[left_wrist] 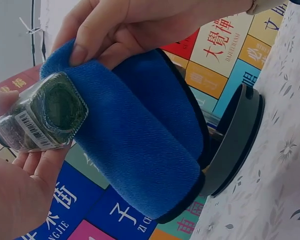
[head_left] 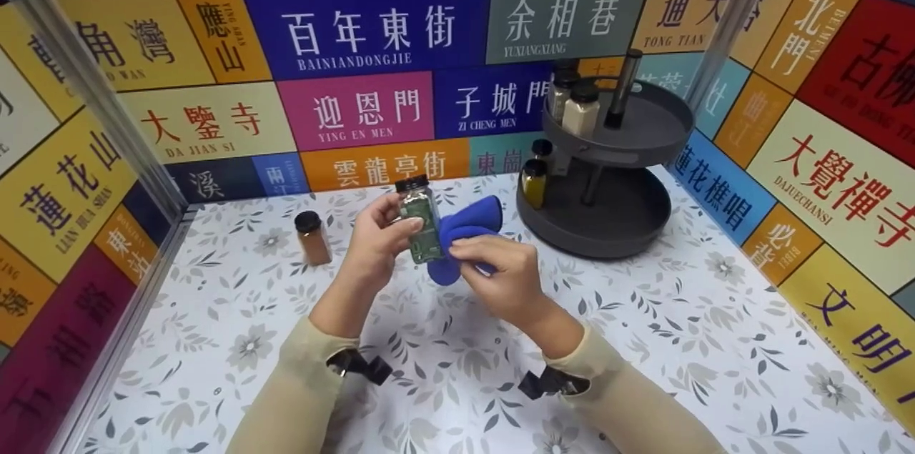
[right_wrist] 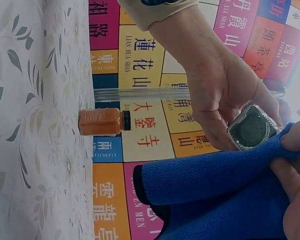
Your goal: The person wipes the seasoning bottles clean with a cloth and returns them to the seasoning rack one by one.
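Near the centre of the head view, above a white, leaf-patterned bench (head_left: pixel 436 397), the left hand (head_left: pixel 375 239) pinches a clear glass jar of green flakes with a black lid (head_left: pixel 427 245), its thumb across the front and fingers behind. Just right of the jar, the right hand (head_left: pixel 504 272) pinches a folded, dark-edged blue fleece cloth (head_left: pixel 472 219) between thumb and fingers; whether the cloth presses on the glass is hard to tell. The step looks like wiping. To do it well, the left grip should stay firm near the lid, with the jar turned little by little so that the cloth reaches every side and the base. A flat fold would likely rub more evenly than the loose flaps. Light pressure seems wise over the barcode label (left_wrist: pixel 32 131), since hard rubbing could lift it or twist the jar free.
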A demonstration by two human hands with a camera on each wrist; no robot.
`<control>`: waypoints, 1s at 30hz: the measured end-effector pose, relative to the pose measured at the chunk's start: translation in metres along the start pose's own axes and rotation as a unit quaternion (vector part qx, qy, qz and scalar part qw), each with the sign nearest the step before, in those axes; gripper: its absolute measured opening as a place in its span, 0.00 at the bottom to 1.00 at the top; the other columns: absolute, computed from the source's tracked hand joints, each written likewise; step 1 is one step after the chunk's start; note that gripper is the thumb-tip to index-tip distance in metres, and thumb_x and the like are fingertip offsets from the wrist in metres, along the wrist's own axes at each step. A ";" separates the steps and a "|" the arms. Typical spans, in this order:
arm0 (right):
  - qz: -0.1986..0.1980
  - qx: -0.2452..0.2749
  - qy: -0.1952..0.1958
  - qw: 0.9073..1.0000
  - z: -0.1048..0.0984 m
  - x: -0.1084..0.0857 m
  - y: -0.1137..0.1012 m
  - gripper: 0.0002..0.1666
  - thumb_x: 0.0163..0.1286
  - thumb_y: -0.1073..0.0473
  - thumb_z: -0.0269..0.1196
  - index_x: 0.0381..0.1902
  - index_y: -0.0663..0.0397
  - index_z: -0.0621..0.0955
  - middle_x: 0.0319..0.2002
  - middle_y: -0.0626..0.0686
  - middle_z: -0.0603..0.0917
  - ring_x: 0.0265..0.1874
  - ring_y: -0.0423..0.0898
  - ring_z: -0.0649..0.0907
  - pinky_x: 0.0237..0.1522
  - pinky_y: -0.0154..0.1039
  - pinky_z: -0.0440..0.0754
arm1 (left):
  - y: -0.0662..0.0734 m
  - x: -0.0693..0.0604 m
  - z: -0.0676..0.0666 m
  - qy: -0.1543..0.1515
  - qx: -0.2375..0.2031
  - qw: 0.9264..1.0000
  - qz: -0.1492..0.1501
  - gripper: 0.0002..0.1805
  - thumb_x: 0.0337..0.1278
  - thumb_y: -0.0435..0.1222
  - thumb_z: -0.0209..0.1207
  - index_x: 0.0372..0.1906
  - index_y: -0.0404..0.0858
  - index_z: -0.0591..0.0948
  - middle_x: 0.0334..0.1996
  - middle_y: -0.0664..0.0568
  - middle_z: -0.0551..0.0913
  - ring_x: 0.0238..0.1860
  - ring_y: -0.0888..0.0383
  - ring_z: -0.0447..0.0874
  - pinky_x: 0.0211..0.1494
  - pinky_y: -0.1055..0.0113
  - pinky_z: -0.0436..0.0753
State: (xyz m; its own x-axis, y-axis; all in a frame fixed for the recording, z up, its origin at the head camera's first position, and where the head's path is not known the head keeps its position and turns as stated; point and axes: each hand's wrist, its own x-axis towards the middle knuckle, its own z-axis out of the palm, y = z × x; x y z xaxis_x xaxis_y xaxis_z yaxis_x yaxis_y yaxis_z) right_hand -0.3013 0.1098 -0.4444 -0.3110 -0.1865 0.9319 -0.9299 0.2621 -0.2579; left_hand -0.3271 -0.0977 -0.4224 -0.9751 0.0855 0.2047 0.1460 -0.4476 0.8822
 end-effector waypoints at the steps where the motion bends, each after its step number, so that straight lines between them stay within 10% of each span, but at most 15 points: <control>1: -0.001 0.000 -0.001 1.000 -0.001 0.000 0.000 0.17 0.53 0.80 0.71 0.35 0.58 0.93 0.37 0.57 0.94 0.38 0.53 0.94 0.51 0.39 0.91 | 0.000 0.000 0.001 -0.002 0.002 1.000 -0.002 0.14 0.52 0.22 0.63 0.44 0.36 0.80 0.37 0.51 0.85 0.35 0.60 0.86 0.35 0.68 0.90; 18: 0.049 -0.017 0.057 0.997 -0.015 0.012 0.016 0.16 0.54 0.81 0.70 0.38 0.63 0.93 0.38 0.60 0.94 0.41 0.58 0.93 0.56 0.35 0.88 | -0.025 -0.007 0.017 -0.087 0.067 0.993 -0.053 0.13 0.51 0.25 0.66 0.42 0.38 0.80 0.35 0.54 0.85 0.35 0.61 0.88 0.41 0.65 0.92; 30: 0.005 0.009 -0.075 0.997 -0.017 0.010 0.007 0.16 0.52 0.78 0.72 0.37 0.59 0.93 0.36 0.56 0.94 0.36 0.51 0.94 0.45 0.38 0.92 | -0.005 -0.001 -0.001 -0.030 0.015 0.999 -0.024 0.14 0.52 0.23 0.62 0.42 0.39 0.80 0.35 0.53 0.85 0.33 0.61 0.85 0.35 0.70 0.88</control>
State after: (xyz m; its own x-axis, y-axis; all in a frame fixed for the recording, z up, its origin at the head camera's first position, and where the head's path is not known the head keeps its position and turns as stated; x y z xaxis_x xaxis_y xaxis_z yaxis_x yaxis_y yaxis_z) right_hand -0.3072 0.1257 -0.4329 -0.3452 -0.3236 0.8810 -0.9295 0.2475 -0.2733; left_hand -0.3276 -0.0960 -0.4277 -0.9696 0.1595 0.1854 0.1047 -0.4143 0.9041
